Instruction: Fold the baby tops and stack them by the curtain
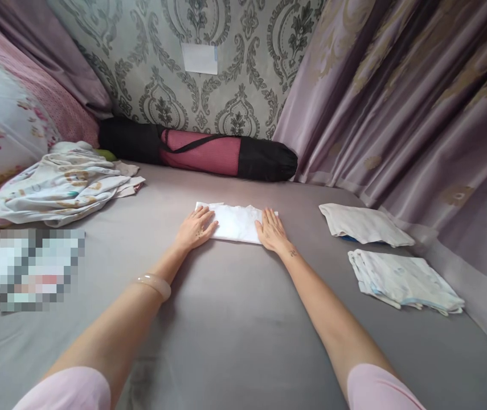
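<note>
A white folded cloth lies flat on the grey bed sheet, straight ahead of me. It looks like a small garment, but its exact kind cannot be made out. My left hand rests on its left end with the fingers stretched out. On the right end lies my right hand, palm down, fingers extended. Both hands press on the cloth from above rather than grip it. Parts of its two ends are hidden beneath them.
Two folded stacks of clothes, one upper and one lower, lie at right by the curtain. A heap of printed clothes is at left, above a blurred-out object. A black and pink long bag lies along the wall.
</note>
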`<action>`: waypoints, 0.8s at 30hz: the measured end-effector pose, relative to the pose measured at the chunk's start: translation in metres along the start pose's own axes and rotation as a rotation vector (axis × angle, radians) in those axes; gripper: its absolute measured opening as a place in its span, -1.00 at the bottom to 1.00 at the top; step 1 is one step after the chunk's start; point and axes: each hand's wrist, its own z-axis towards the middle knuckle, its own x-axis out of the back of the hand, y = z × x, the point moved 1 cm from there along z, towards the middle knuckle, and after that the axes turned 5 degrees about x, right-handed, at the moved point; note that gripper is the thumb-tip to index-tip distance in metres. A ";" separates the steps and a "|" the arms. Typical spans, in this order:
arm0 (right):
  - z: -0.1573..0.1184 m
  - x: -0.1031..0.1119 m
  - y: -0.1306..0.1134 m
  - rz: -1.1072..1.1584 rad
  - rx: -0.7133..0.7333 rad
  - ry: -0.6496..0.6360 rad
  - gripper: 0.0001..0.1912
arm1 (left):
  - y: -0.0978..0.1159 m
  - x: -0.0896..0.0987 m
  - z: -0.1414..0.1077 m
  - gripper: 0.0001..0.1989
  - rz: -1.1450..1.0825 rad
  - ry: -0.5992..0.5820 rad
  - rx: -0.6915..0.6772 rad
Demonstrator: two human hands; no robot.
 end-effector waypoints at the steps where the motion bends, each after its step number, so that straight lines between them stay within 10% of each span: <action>1: 0.001 -0.004 0.003 0.006 -0.012 -0.026 -0.29 | -0.001 -0.001 0.000 -0.45 -0.008 -0.006 -0.004; 11: 0.005 -0.006 0.009 0.020 -0.049 -0.133 -0.28 | -0.003 -0.002 0.001 -0.52 -0.123 0.057 0.019; 24: 0.016 -0.008 -0.051 0.100 0.192 -0.107 -0.38 | -0.004 -0.002 0.002 -0.56 -0.153 0.129 -0.009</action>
